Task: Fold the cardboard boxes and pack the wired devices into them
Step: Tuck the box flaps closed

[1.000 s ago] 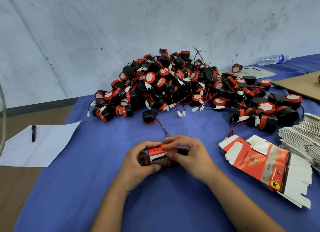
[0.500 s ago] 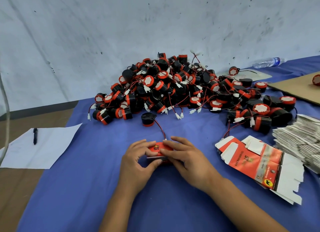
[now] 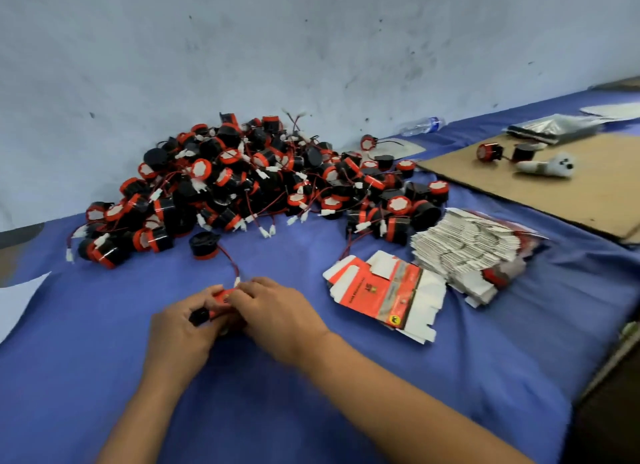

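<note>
A small red cardboard box (image 3: 221, 301) sits between both hands low on the blue cloth. My left hand (image 3: 180, 335) grips its left end, and my right hand (image 3: 277, 311) covers its right side and top. Most of the box is hidden by fingers. One black wired device (image 3: 203, 245) lies just beyond the hands, its red wire running toward the box. Behind it rises a big pile of black-and-red wired devices (image 3: 249, 183). Flat red-and-white box blanks (image 3: 384, 295) lie to the right of my right hand.
A thick stack of flat blanks (image 3: 467, 245) lies at the right. A brown cardboard sheet (image 3: 554, 183) at the far right carries two devices and a white object. A water bottle (image 3: 420, 127) lies by the wall. White paper (image 3: 17, 301) shows at the left edge.
The view has swung to the right, so the pen and most of the paper have left the frame. Both hands stay closed around the red box, now pressed lower over it.
</note>
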{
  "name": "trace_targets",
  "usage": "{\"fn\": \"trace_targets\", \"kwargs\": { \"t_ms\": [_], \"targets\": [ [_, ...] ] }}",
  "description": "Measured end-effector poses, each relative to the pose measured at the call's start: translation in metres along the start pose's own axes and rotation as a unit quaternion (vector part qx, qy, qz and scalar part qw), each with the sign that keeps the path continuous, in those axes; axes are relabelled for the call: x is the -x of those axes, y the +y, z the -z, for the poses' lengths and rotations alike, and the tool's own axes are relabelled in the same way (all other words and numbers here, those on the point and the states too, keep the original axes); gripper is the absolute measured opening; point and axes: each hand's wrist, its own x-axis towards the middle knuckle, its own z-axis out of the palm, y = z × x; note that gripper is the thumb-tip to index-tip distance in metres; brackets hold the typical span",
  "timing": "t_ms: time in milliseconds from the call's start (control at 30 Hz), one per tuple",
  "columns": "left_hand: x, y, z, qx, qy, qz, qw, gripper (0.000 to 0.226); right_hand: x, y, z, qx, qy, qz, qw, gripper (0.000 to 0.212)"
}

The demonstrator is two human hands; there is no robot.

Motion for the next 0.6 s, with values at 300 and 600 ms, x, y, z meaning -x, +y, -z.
{"fn": "trace_targets", "kwargs": {
  "t_ms": [300,600],
  "targets": [
    [-0.005,0.243,-0.162,0.243,-0.152,-0.176,0.942,0.025,0.155,0.081,0.250,0.099,0.172,-0.305,0.931,0.047],
    [0.086,0.378,-0.305,-0.038,-0.393,-0.341,0.853,0.032,0.311,0.128,0.332,0.098,-0.017,-0.667,0.738,0.017]
  ]
}}
